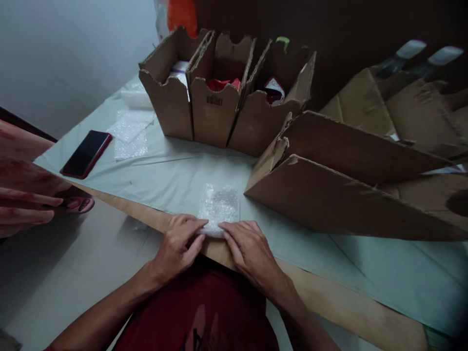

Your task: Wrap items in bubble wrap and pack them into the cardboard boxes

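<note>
A piece of clear bubble wrap [220, 201] lies at the table's front edge, straight ahead of me. Its near end is rolled or folded over, and whether something sits inside I cannot tell. My left hand [182, 241] pinches the left end of that near fold between thumb and fingers. At the right end, my right hand [248, 243] grips the same fold, its thumb below and its fingers on top. Both hands rest by the wooden edge, a short gap between their fingertips.
Several cardboard holders [214, 114] with goods inside line the back. A larger cardboard box [329, 200] stands at right, with two capped bottles [397, 58] behind. A phone [87, 154] and more bubble wrap sheets [130, 134] lie at left on the pale tablecloth [175, 170].
</note>
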Demonstrator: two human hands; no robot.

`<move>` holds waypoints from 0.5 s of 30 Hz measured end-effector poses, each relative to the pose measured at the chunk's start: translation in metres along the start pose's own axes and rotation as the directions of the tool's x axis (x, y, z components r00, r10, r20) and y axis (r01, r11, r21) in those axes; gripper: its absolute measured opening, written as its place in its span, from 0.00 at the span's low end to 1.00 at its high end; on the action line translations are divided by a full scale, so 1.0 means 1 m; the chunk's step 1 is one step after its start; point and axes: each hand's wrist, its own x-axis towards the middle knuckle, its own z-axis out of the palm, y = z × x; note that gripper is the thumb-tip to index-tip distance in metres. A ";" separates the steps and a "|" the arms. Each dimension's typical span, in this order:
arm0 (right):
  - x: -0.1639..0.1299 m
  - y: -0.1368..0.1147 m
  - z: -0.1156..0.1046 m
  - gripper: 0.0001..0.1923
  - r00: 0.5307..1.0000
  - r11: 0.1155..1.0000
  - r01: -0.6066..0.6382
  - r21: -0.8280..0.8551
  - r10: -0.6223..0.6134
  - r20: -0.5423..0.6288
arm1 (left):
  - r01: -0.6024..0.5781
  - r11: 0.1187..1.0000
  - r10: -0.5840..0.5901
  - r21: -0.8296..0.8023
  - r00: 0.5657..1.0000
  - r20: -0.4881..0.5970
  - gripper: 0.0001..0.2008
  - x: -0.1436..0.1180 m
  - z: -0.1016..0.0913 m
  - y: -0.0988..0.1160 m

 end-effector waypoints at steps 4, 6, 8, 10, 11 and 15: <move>-0.006 -0.005 -0.002 0.15 0.975 0.983 -0.062 -0.170 0.023 -0.221 | 0.105 0.994 -0.106 0.041 0.994 0.012 0.12 0.010 0.007 -0.009; -0.010 -0.006 0.000 0.15 0.961 0.969 -0.033 -0.247 -0.037 -0.273 | 0.129 0.984 -0.133 0.126 0.991 0.021 0.12 0.016 0.012 -0.015; -0.010 -0.005 0.004 0.15 0.977 0.962 0.040 -0.271 -0.094 -0.190 | 0.138 0.971 -0.144 0.194 0.989 0.019 0.13 0.020 0.016 -0.019; -0.005 0.000 0.009 0.15 0.989 0.960 0.083 -0.268 -0.112 -0.094 | 0.164 0.966 -0.165 0.200 0.986 -0.014 0.12 0.022 0.018 -0.020; -0.002 0.003 0.012 0.15 0.991 0.962 0.082 -0.259 -0.106 -0.078 | 0.186 0.969 -0.181 0.165 0.983 -0.040 0.12 0.022 0.017 -0.020; 0.008 0.014 0.020 0.14 0.987 0.995 -0.016 -0.094 0.001 -0.158 | 0.391 0.882 -0.429 -0.264 0.897 -0.103 0.17 0.009 0.007 -0.006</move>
